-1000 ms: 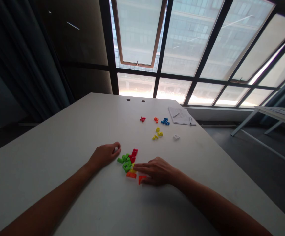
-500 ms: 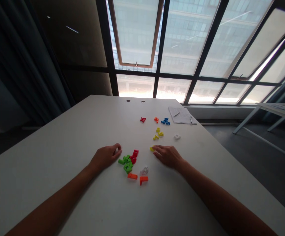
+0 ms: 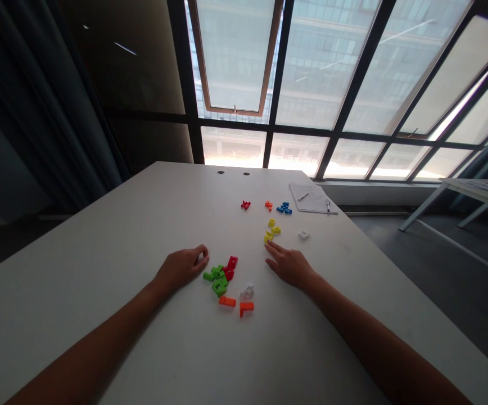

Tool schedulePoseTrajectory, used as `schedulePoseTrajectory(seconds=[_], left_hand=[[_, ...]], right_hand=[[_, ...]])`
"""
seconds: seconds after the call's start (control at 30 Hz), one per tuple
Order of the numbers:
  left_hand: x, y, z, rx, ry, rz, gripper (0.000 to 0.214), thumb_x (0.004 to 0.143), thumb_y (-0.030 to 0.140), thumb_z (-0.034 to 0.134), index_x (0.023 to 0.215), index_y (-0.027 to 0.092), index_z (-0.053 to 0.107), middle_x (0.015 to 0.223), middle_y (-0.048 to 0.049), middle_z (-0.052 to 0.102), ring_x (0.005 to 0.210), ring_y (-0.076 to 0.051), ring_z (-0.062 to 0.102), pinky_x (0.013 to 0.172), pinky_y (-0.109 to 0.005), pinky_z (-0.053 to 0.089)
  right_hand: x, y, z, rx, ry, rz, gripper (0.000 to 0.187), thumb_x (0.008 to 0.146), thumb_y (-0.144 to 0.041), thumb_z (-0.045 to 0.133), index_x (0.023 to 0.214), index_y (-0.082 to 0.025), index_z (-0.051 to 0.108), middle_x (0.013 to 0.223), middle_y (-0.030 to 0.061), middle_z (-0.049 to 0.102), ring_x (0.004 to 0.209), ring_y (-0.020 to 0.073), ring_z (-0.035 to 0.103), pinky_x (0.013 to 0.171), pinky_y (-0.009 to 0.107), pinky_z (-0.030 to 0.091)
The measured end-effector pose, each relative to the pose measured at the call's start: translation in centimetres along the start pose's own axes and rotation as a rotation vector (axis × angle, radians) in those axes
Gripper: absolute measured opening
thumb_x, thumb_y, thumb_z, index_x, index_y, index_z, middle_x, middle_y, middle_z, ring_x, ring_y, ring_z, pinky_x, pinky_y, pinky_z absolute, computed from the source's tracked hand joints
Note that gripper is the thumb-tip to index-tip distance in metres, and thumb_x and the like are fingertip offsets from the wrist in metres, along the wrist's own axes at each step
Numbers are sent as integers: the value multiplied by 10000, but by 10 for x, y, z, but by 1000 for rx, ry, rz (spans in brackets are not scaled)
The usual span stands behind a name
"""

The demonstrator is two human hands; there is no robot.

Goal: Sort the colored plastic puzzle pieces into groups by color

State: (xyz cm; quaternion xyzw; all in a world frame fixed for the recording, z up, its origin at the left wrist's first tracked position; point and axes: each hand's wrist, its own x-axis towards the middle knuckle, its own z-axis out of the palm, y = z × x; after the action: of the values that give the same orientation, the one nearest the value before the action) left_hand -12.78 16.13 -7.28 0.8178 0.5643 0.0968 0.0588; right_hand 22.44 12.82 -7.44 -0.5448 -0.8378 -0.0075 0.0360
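My left hand [image 3: 183, 264] rests on the white table with its fingers curled and thumb near the index finger, holding nothing that shows. Just right of it lie green plastic blocks [image 3: 218, 288] in a cluster, with red blocks [image 3: 232, 262] against them. My right hand [image 3: 288, 264] has its fingers stretched forward, thumb apart. Its fingertips touch the nearest of several yellow blocks [image 3: 268, 237]. Between the hands and closer to me are a clear white block [image 3: 248, 291] and two orange blocks [image 3: 227, 302].
Farther back on the table [image 3: 176, 202] sit small red pieces [image 3: 245, 205], orange pieces [image 3: 268, 206] and blue pieces [image 3: 285, 208]. A white piece [image 3: 303, 235] lies to the right. Written paper [image 3: 311, 197] with pens is near the right edge.
My right hand has pushed a yellow block forward, up against the other yellow blocks, and its fingers now point farther ahead. My left hand has stayed where it was.
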Motion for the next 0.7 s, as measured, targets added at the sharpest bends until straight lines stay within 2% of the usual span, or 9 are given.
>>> schedulePoseTrajectory(seconds=[0.13, 0.3, 0.43, 0.6, 0.7], left_hand=[[0, 0, 0, -4, 0, 3, 227, 965, 437, 462, 969, 270, 616, 753, 18, 693, 659, -166, 626, 584, -249, 318], [0, 0, 0, -10, 13, 8, 218, 967, 436, 458, 961, 276, 606, 745, 23, 689, 652, -168, 617, 578, -253, 304], [0, 0, 0, -12, 14, 9, 223, 964, 442, 459, 960, 277, 609, 748, 17, 691, 654, -172, 617, 578, -256, 305], [0, 1, 0, -6, 12, 6, 232, 965, 439, 453, 965, 270, 612, 764, 8, 697, 668, -173, 625, 579, -264, 323], [0, 2, -1, -2, 1, 2, 238, 963, 436, 449, 973, 265, 615, 774, 3, 702, 672, -170, 629, 582, -264, 331]], right_hand=[[1, -1, 4, -26, 1, 31, 605, 1050, -461, 351, 1595, -202, 295, 1631, 125, 299, 1099, 279, 698, 868, 408, 585], [1, 1, 5, 23, 33, 60, 544, 1063, -429, 310, 1561, -218, 374, 1617, 93, 349, 1209, 266, 643, 948, 406, 552], [4, 2, 4, 46, -4, 115, 600, 1048, -473, 340, 1585, -206, 322, 1632, 106, 308, 1238, 290, 624, 962, 431, 546], [4, 3, 6, 69, 30, 92, 543, 1062, -441, 313, 1566, -247, 364, 1611, 69, 369, 1269, 264, 604, 996, 410, 526], [8, 5, 5, 64, 1, 114, 590, 1047, -478, 353, 1589, -246, 316, 1627, 81, 326, 1262, 288, 609, 992, 430, 528]])
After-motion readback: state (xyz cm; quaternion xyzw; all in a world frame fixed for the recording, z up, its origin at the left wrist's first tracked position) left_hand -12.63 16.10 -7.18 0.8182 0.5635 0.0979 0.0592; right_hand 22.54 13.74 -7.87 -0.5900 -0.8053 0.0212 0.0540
